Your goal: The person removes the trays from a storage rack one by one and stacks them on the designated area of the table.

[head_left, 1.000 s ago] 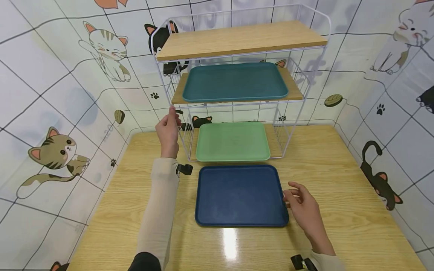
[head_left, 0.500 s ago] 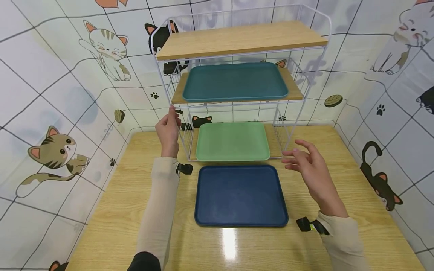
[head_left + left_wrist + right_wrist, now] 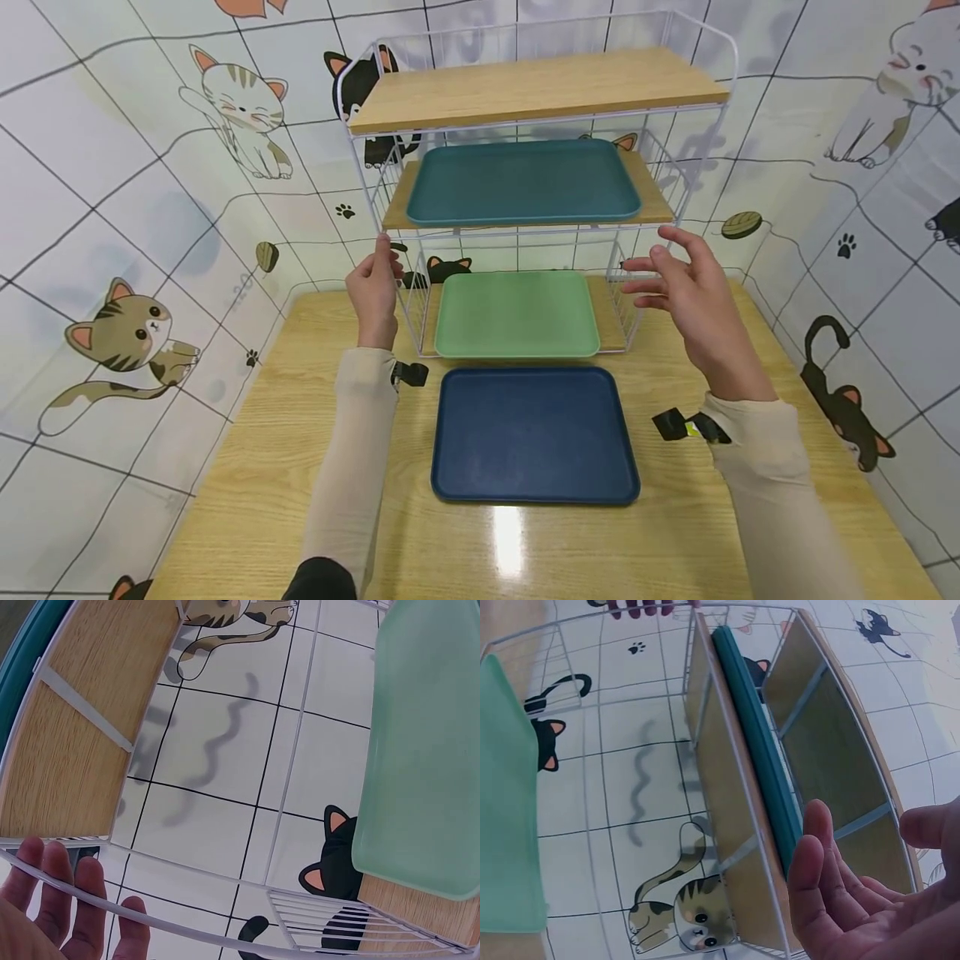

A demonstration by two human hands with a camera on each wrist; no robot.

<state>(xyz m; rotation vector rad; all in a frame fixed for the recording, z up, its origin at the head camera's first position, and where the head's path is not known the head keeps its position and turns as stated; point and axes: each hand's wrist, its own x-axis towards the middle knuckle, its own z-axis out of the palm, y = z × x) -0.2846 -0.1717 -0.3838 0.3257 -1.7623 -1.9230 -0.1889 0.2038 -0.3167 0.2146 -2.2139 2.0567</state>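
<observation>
A white wire rack [image 3: 678,196] with wooden shelves stands at the back of the table. My left hand [image 3: 373,287] grips its left front post, just below the middle shelf. In the left wrist view the fingers [image 3: 90,900] lie behind the white post [image 3: 172,926]. Beside the right front post is my right hand [image 3: 701,317], fingers spread and nothing in them; whether it touches the post I cannot tell. A teal tray [image 3: 522,182] rests on the middle shelf and a light green tray [image 3: 517,315] on the bottom one. A dark blue tray [image 3: 534,436] lies before the rack.
The top shelf [image 3: 536,87] of the rack is bare wood. Cat-printed tile walls [image 3: 135,208] close in the wooden table [image 3: 277,467] at the back and both sides.
My right hand has risen from the blue tray's right edge, forward to the rack's right post, its fingers spreading. My left hand and the trays stay where they were.
</observation>
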